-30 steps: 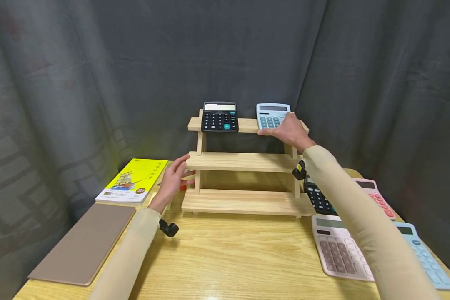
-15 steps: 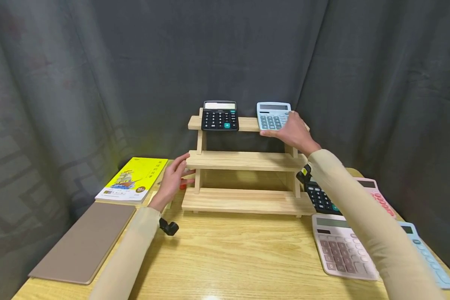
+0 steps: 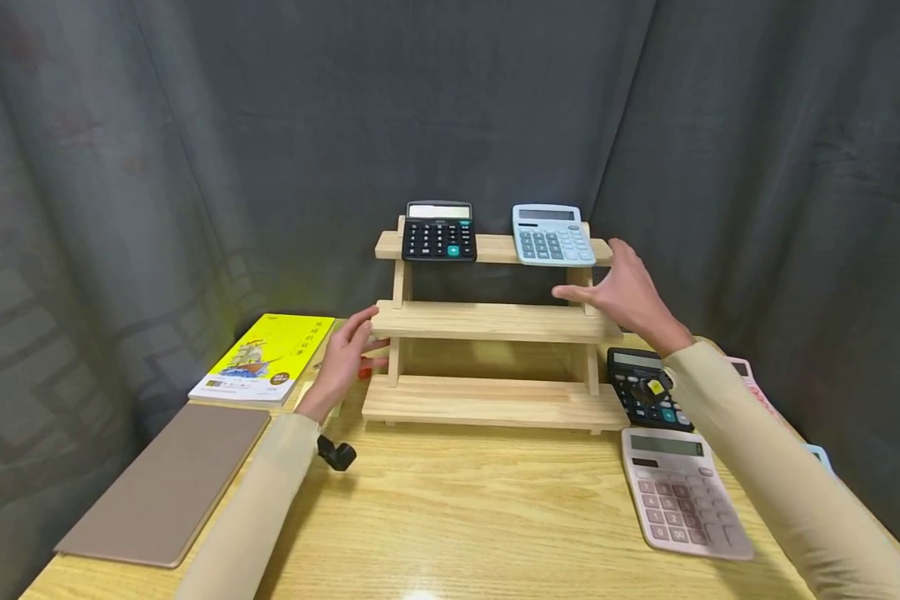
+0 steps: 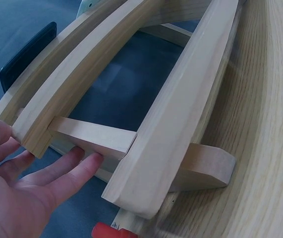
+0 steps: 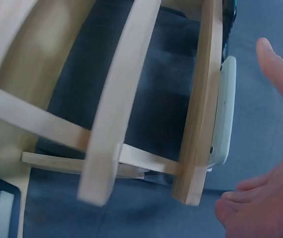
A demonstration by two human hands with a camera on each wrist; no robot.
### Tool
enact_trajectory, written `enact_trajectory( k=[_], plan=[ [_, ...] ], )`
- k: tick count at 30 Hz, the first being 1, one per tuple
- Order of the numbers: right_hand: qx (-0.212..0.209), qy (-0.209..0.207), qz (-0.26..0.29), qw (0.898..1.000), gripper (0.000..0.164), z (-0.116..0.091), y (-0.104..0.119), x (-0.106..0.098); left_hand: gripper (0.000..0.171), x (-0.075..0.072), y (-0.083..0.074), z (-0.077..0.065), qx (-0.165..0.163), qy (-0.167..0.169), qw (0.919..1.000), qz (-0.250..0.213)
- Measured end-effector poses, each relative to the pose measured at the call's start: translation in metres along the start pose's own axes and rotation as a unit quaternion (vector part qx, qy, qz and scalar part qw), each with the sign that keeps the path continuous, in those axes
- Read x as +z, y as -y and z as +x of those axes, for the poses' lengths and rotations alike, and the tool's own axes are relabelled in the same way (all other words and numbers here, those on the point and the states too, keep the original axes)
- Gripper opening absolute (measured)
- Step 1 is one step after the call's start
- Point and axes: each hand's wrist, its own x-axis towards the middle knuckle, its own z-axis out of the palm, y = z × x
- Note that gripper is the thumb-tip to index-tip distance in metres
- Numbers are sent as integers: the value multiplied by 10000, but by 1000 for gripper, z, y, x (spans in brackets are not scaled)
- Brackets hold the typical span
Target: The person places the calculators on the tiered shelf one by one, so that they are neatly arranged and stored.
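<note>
On the top tier of a three-step wooden display rack (image 3: 487, 400) lean two calculators, a black calculator (image 3: 440, 233) at the left and a light blue calculator (image 3: 553, 235) at the right. My right hand (image 3: 630, 292) is off the light blue one, just to its lower right, thumb and fingers spread apart with nothing between them. In the right wrist view, a gap shows between that hand and the calculator's side. My left hand (image 3: 342, 362) rests at the rack's left end, its relaxed fingers (image 4: 72, 186) against the middle tier's end and the side support.
Right of the rack lie a black calculator (image 3: 637, 375), a pale pink calculator (image 3: 682, 492), and others partly hidden by my right sleeve. At left are a yellow book (image 3: 277, 350) and a brown notebook (image 3: 165, 483). A grey curtain (image 3: 330, 150) hangs behind.
My right hand has let go of the light blue calculator and drawn back down and to the right. The calculator stays on the top tier. My left hand has not moved.
</note>
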Motion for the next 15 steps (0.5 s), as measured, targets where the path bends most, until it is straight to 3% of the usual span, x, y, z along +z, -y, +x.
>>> enact_trajectory(
  k=[15],
  plan=[
    [-80, 311, -346, 9989, 130, -82, -29, 2, 48, 1, -1, -1, 33, 51, 10000, -62]
  ],
)
